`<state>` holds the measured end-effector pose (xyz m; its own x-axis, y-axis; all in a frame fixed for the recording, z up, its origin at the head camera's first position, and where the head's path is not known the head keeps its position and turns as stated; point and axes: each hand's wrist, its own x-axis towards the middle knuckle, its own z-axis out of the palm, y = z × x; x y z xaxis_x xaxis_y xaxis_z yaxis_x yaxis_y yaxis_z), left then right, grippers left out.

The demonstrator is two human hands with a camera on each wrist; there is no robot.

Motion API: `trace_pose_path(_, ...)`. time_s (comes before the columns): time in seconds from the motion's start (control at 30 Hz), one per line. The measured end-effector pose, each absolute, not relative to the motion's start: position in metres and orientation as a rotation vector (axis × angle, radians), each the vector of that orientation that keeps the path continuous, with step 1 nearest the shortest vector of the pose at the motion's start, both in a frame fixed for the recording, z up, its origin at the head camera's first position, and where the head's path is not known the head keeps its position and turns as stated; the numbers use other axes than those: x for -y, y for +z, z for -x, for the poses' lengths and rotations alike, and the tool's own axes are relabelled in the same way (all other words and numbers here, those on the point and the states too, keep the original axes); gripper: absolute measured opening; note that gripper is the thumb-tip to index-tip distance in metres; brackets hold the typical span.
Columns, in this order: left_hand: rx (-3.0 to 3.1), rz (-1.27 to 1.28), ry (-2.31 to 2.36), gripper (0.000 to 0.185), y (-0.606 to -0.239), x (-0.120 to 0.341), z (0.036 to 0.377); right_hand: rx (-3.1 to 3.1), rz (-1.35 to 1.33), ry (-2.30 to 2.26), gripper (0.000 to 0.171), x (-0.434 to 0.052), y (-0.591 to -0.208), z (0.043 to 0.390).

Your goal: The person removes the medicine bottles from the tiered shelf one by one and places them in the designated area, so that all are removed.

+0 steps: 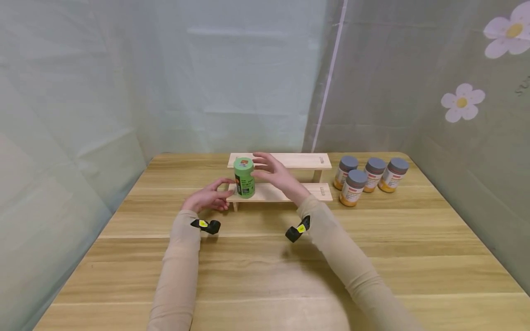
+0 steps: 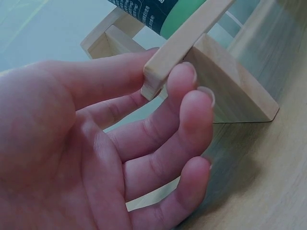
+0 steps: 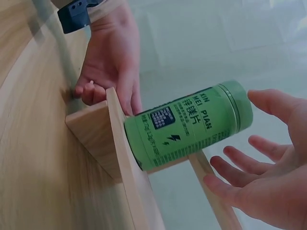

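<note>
A green bottle [image 1: 244, 178] with a green lid stands upright near the left end of the lower step of a two-step wooden shelf [image 1: 281, 193]. That step's left end lies between the thumb and curled fingers of my left hand [image 1: 207, 197]; in the left wrist view the thumb is on the board's upper side and the fingertips [image 2: 195, 112] are below. To the right of the bottle is my right hand [image 1: 276, 174], its fingers spread and relaxed. The right wrist view has its thumb tip right at the lid of the bottle [image 3: 189, 125], the other fingers apart from its side.
Several jars [image 1: 353, 187] with grey lids and orange-and-white labels are grouped on the table to the right of the shelf. The upper step [image 1: 290, 160] stands behind the lower one. A pale curtain [image 1: 256, 73] hangs behind the wooden table [image 1: 248, 276].
</note>
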<state>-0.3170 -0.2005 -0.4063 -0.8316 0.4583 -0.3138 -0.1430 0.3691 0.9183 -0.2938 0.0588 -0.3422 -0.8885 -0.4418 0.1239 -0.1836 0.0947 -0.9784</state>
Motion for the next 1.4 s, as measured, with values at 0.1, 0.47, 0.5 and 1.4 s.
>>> trace_pose_path(0.1,-2.099,-0.264,1.489,0.053,-0.407,0.2,0.317,-2.163,0.625,-1.887,0.059,-0.055,-0.344,0.294)
trace_pose_path(0.47,-2.098,-0.27,1.498,0.054,-0.403,0.2,0.314,-2.212,0.598,-1.858,0.056,-0.041,-0.349,0.294)
trace_pose_path(0.5,-2.099,-0.273,1.497,0.054,-0.403,0.2,0.314,-2.209,0.593,-1.868,0.056,-0.039,-0.349,0.294)
trace_pose_path(1.4,-2.103,-0.288,1.486,0.056,-0.406,0.201,0.316,-2.251,0.624,-1.933,0.05,-0.038,-0.358,0.284)
